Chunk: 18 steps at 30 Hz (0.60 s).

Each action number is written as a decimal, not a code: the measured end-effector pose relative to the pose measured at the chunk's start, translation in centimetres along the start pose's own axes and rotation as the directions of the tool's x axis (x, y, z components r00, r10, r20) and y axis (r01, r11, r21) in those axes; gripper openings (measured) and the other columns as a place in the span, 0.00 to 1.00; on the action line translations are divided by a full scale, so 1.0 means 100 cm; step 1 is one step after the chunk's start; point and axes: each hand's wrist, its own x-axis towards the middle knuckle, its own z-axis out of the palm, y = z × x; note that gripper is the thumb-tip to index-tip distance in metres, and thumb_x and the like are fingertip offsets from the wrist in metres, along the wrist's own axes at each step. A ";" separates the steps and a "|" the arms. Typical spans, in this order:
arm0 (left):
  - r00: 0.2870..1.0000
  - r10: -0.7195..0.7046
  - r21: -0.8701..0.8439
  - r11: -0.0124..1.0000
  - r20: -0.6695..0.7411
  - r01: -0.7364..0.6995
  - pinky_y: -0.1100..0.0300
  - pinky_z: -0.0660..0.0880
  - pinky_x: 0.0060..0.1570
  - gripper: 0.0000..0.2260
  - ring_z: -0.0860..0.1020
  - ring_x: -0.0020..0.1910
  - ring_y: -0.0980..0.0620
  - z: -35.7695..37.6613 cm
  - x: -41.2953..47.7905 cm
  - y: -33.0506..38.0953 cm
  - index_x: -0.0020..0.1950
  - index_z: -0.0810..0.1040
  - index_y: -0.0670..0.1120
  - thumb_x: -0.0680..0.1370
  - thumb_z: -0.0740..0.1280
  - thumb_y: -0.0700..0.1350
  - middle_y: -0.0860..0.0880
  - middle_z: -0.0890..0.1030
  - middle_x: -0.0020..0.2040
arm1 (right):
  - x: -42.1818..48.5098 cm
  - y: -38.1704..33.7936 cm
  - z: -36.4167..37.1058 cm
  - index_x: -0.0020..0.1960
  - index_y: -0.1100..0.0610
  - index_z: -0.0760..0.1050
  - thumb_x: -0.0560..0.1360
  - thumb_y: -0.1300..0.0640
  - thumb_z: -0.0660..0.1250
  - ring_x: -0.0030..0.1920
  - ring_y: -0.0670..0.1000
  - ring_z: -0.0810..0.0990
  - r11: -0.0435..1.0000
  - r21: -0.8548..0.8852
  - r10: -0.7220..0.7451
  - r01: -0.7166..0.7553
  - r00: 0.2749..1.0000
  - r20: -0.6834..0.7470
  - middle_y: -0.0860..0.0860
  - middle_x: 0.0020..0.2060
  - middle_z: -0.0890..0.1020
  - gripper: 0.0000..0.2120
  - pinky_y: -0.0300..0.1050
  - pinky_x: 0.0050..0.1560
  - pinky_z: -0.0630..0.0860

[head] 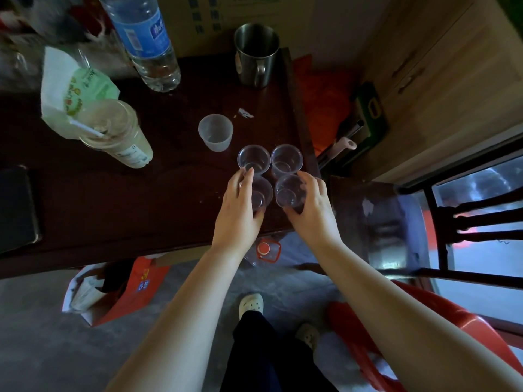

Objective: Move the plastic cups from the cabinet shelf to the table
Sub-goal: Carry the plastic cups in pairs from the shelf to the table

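Several clear plastic cups stand upright in a tight square near the right front corner of the dark wooden table (119,210). My left hand (240,210) is wrapped around the near-left cup (261,193). My right hand (311,207) grips the near-right cup (290,192). Both held cups rest on the tabletop. Behind them stand the far-left cup (253,159) and the far-right cup (286,159), untouched. A frosted plastic cup (215,132) stands alone a little further back to the left.
A steel mug (256,55) and a water bottle (144,38) stand at the back of the table. A lidded drink cup with a straw (119,134) and a tissue pack (73,89) lie at left. A dark chair (396,222) stands right of the table, a red plastic chair (396,335) below it.
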 end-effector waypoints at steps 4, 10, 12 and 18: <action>1.000 0.013 0.002 1.000 0.005 -0.013 0.57 0.73 0.57 0.33 0.65 0.70 0.46 0.003 0.001 -0.001 0.75 0.57 0.46 0.74 0.70 0.41 0.46 0.59 0.74 | 0.002 0.000 0.002 0.70 0.53 0.63 0.70 0.59 0.73 0.63 0.50 0.72 1.000 0.009 0.005 -0.005 1.000 -0.012 0.52 0.65 0.69 0.32 0.41 0.52 0.73; 0.999 0.037 0.022 0.999 -0.003 -0.037 0.59 0.73 0.56 0.33 0.64 0.71 0.47 0.009 0.004 -0.004 0.74 0.57 0.46 0.74 0.70 0.41 0.46 0.58 0.74 | 0.005 0.000 0.004 0.70 0.54 0.63 0.71 0.60 0.72 0.63 0.50 0.72 1.000 -0.008 0.007 -0.007 0.999 -0.032 0.52 0.64 0.69 0.31 0.43 0.52 0.74; 0.998 0.057 0.046 0.997 0.008 -0.058 0.59 0.72 0.56 0.33 0.64 0.71 0.47 0.011 0.005 -0.005 0.74 0.56 0.46 0.74 0.70 0.41 0.46 0.58 0.75 | 0.006 -0.001 0.003 0.71 0.54 0.63 0.71 0.59 0.72 0.63 0.51 0.72 1.000 -0.007 0.009 -0.009 0.999 -0.031 0.53 0.65 0.69 0.31 0.45 0.53 0.74; 0.997 0.079 0.091 0.993 0.022 -0.081 0.59 0.73 0.55 0.35 0.62 0.72 0.46 0.016 0.003 -0.007 0.74 0.56 0.46 0.73 0.71 0.41 0.45 0.56 0.75 | 0.006 -0.003 0.000 0.71 0.56 0.63 0.69 0.61 0.73 0.65 0.54 0.70 0.999 -0.034 0.000 -0.001 1.000 -0.024 0.54 0.65 0.69 0.33 0.47 0.58 0.73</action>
